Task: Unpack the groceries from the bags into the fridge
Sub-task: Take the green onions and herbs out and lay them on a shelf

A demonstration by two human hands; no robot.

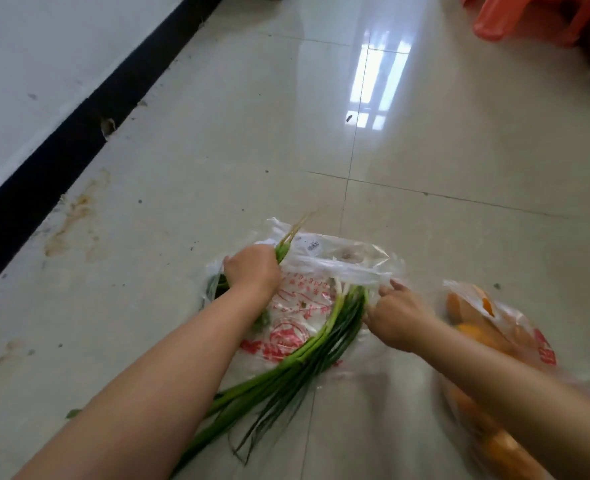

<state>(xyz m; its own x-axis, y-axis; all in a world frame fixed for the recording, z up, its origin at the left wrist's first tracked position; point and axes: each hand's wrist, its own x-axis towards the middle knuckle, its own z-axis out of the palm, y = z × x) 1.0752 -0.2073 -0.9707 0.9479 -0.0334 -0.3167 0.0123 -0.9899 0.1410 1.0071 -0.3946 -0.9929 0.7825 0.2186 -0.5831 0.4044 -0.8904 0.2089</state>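
We crouch over a clear plastic bag with red print, lying on the tiled floor. Our left hand is curled shut around a green bunch of stalks whose pale tips poke out past the knuckles, away from us. Our right hand pinches a twisted strip of the bag's film just beyond its fingertips. Between the two hands lie the spring onions, their white ends near the right fingers, their long leaves sweeping back under our left forearm. The right hand sits closest to those white ends, so it looks best placed to draw them out lengthwise. A second bag of orange fruit rests just right of the right wrist.
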